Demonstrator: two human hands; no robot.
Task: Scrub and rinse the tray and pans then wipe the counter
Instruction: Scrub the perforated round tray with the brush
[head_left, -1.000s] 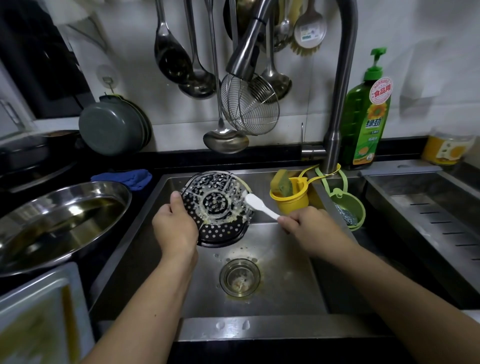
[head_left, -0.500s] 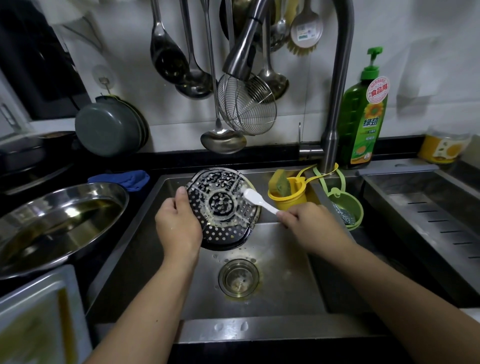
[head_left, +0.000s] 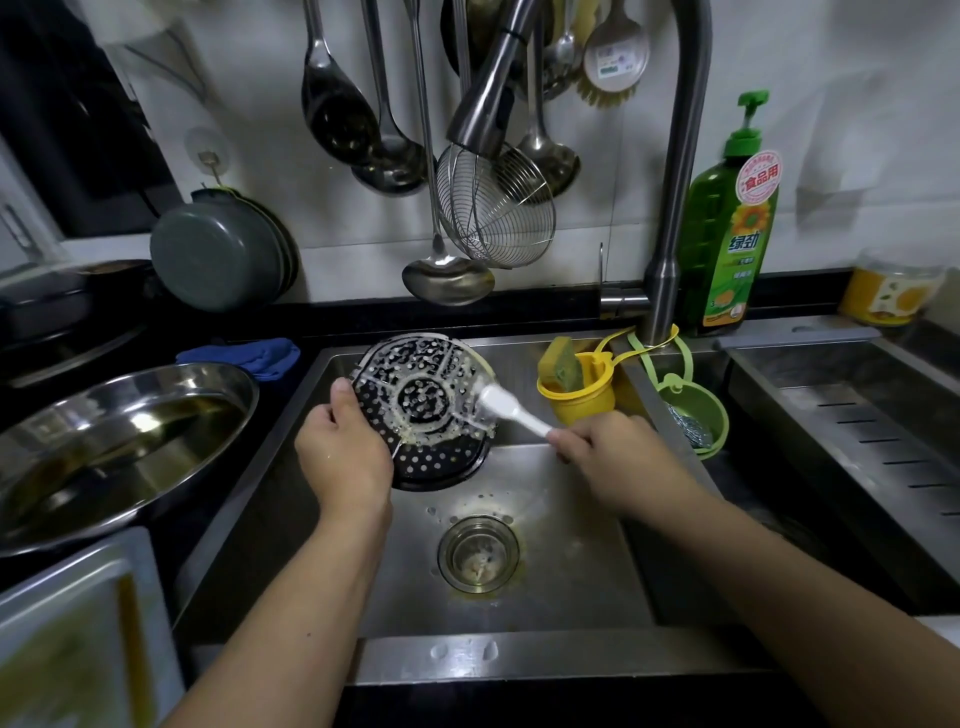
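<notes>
I'm holding the perforated tray tilted up over the back of the sink, left hand gripping its left rim, thumb on top, fingers curled behind. Right hand is wrapped round the handle of the white brush, bristle end pressing on the tray's right side. Suds and yellowish residue are sitting across the centre ring and spokes; lower holes look cleaner. My read: I should be working short strokes along the ribs and into the holes, rotating the tray a segment at a time, keeping the bottom edge braced near the sink floor so it isn't flexing. Steel pan is waiting on the counter left, oily.
</notes>
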